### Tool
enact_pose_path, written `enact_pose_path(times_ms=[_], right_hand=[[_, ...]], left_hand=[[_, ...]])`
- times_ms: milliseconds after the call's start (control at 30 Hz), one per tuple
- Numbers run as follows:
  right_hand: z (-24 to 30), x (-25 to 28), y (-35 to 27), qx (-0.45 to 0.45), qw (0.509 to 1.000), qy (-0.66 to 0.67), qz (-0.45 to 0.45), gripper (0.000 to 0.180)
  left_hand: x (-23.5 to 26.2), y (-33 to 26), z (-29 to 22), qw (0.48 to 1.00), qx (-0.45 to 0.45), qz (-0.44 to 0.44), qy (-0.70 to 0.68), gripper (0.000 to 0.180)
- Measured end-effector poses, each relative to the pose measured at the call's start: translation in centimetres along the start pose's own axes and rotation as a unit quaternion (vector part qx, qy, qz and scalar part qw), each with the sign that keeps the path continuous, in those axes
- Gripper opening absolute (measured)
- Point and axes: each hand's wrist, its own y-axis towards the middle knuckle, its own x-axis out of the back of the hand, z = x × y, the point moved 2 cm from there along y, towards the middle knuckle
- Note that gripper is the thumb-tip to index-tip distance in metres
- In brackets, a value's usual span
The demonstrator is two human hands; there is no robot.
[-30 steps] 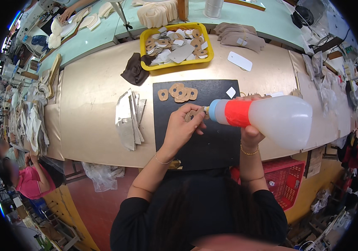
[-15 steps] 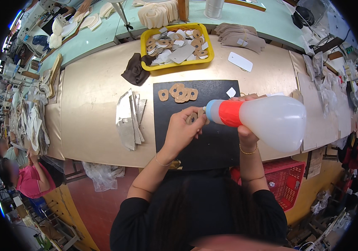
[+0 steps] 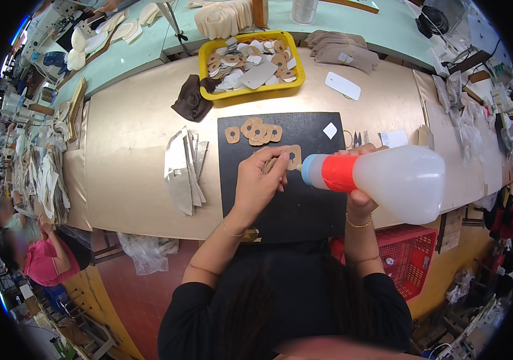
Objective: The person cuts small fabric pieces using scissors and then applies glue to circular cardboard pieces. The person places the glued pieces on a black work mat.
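Over a black board [image 3: 310,216], my left hand [image 3: 258,180] pinches a small tan cut piece [image 3: 295,153] with a dark keyhole-shaped centre. More pieces appear to be tucked behind its fingers. My right hand [image 3: 363,201] is wrapped round a squeeze bottle [image 3: 403,183] of whitish contents, with a red band and a light blue collar. The bottle lies tilted, its nozzle at the right edge of the held piece. Several similar tan pieces [image 3: 258,131] lie in a loose cluster at the board's upper left. A small white diamond-shaped piece [image 3: 330,131] rests at its upper right.
Beyond the board stands a yellow tray [image 3: 253,92] full of white and tan pieces, with a dark cloth [image 3: 192,102] beside it. Silvery sheets [image 3: 180,174] lie to the left. Scissors [image 3: 357,139] lie behind the bottle. A red crate [image 3: 409,264] stands below the table.
The held tan piece has turned to face up, showing its dark centre. The bottle has shifted slightly right and down, its nozzle now at the piece's right edge.
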Motion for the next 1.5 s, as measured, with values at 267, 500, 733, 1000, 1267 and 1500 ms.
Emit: enact_pose_path(times_ms=[267,500,733,1000,1267,1500], right_hand=[[0.1,-0.3,-0.5,-0.019,0.997,-0.074,-0.005,0.080],[-0.2,1.9,-0.9,0.007,0.992,-0.104,-0.074,0.089],[0.1,2.6,-0.9,0.018,0.991,-0.114,-0.072,0.089],[0.1,0.1,0.7,0.037,0.997,-0.037,-0.059,0.084],[0.0,-0.6,1.7,0.074,0.994,-0.059,-0.051,0.081],[0.2,-1.3,1.8,0.037,0.999,-0.038,0.001,0.081]], left_hand=[[0.4,-0.3,-0.5,1.000,0.000,-0.003,-0.021,0.023],[4.2,2.9,1.7,0.997,0.033,-0.072,0.023,0.029],[9.5,4.7,3.4,0.991,0.042,-0.120,-0.040,0.042],[4.6,1.2,1.7,0.985,0.065,0.048,-0.155,0.038],[0.9,-0.2,0.0,0.997,0.043,0.059,-0.031,0.023],[0.6,-0.3,-0.5,0.997,0.042,0.063,0.022,0.021]])
